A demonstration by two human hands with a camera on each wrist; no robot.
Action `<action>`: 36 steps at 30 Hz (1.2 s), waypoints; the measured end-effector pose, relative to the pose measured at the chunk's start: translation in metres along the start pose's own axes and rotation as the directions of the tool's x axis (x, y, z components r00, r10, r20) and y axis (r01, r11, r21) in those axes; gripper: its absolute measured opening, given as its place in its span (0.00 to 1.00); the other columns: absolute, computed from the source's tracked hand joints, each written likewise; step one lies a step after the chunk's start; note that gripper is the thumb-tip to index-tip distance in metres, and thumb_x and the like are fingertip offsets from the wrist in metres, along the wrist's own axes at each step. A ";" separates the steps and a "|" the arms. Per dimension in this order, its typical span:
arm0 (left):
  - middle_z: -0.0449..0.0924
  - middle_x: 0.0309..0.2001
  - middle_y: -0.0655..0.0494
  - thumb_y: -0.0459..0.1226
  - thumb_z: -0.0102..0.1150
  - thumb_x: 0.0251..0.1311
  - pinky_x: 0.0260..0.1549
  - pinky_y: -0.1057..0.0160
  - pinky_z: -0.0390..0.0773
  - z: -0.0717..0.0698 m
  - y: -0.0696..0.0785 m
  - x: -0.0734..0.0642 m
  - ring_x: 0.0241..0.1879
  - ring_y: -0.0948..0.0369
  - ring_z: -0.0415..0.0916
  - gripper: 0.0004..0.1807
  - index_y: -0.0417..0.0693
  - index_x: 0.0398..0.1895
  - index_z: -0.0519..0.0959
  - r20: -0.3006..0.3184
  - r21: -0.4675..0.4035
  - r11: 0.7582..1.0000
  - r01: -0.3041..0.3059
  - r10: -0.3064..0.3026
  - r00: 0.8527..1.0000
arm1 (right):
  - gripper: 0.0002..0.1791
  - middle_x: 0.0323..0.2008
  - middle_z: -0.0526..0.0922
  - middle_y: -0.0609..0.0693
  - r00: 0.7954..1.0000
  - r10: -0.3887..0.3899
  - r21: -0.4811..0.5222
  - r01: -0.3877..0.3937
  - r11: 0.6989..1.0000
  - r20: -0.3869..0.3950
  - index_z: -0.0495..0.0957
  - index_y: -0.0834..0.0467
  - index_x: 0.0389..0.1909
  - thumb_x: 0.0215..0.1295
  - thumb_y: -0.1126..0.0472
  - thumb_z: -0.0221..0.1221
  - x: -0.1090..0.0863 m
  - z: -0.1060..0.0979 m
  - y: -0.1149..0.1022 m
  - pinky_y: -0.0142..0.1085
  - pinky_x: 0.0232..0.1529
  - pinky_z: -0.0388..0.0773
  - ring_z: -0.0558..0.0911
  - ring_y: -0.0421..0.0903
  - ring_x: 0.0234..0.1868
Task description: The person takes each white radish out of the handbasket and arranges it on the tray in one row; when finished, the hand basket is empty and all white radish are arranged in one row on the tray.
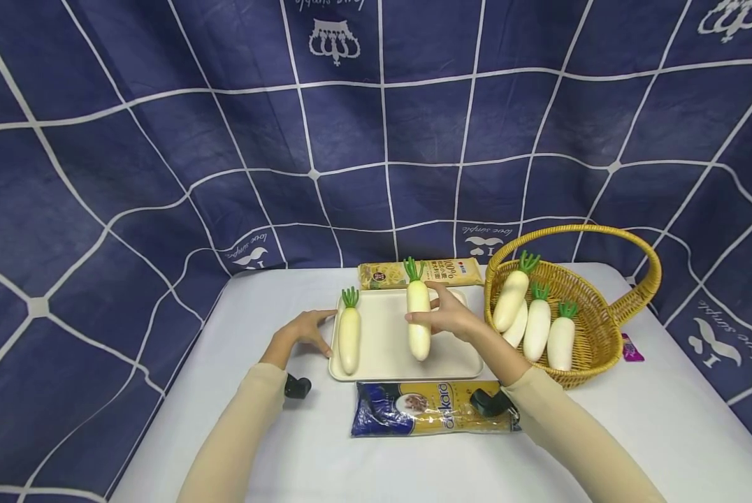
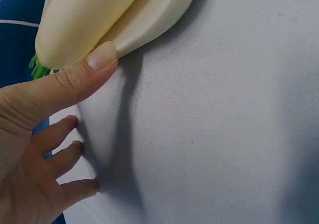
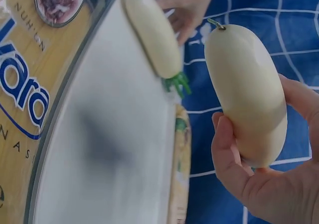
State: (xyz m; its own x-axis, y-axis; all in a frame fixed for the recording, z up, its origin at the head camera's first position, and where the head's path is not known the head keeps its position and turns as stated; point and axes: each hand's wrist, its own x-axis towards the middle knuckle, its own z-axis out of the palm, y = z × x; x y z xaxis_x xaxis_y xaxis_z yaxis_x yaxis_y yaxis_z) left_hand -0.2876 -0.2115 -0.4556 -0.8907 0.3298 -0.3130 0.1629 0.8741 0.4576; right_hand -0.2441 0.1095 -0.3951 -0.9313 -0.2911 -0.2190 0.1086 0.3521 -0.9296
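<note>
My right hand (image 1: 451, 314) grips a white radish (image 1: 420, 341) with green leaf stubs, held above the right part of a cream rectangular tray (image 1: 382, 342). In the right wrist view, fingers and thumb wrap that radish (image 3: 246, 84). A second white radish (image 1: 349, 339) lies lengthwise along the tray's left side. My left hand (image 1: 307, 330) is at the tray's left edge, fingers loosely spread. Its thumb (image 2: 94, 64) touches the tray rim (image 2: 167, 22) in the left wrist view, close beside the lying radish (image 2: 82, 22).
A wicker basket (image 1: 593, 328) with a tall handle stands at right, holding several white radishes (image 1: 537, 328). One noodle pack (image 1: 445, 274) lies behind the tray, a blue-and-yellow pasta pack (image 1: 426, 412) in front. A small purple packet (image 1: 630, 349) lies beside the basket.
</note>
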 end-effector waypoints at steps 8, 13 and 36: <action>0.64 0.65 0.35 0.42 0.81 0.26 0.64 0.40 0.59 -0.001 0.001 -0.002 0.65 0.40 0.60 0.58 0.44 0.69 0.62 0.009 -0.002 1.000 0.010 -0.010 1.000 | 0.54 0.49 0.72 0.68 0.998 0.056 -0.018 -0.055 0.998 0.025 0.43 0.60 0.72 0.50 0.58 0.68 0.029 0.018 0.006 0.44 0.36 0.84 0.80 0.56 0.42; 0.63 0.65 0.35 0.43 0.81 0.26 0.64 0.40 0.59 0.000 0.000 -0.001 0.65 0.41 0.59 0.59 0.45 0.69 0.61 0.010 -0.014 1.000 0.021 -0.021 1.000 | 0.55 0.47 0.74 0.66 0.996 0.084 -0.017 -0.083 0.996 0.027 0.45 0.58 0.72 0.47 0.59 0.70 0.044 0.032 0.011 0.48 0.37 0.83 0.81 0.54 0.39; 0.64 0.65 0.36 0.45 0.82 0.23 0.64 0.40 0.59 -0.002 -0.001 0.002 0.65 0.40 0.59 0.60 0.46 0.68 0.63 0.021 -0.017 1.000 0.015 -0.015 1.000 | 0.51 0.48 0.71 0.63 0.989 0.145 -0.084 -0.142 0.986 0.032 0.52 0.67 0.67 0.46 0.58 0.71 0.072 0.071 0.023 0.41 0.31 0.84 0.79 0.53 0.37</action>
State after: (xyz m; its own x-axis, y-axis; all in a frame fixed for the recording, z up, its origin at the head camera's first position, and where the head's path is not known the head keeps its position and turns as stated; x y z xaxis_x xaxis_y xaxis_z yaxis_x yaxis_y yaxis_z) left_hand -0.2903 -0.2121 -0.4548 -0.8838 0.3243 -0.3373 0.1420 0.8727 0.4671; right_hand -0.2835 0.0331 -0.4532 -0.8939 -0.2654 -0.3612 0.2102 0.4635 -0.8608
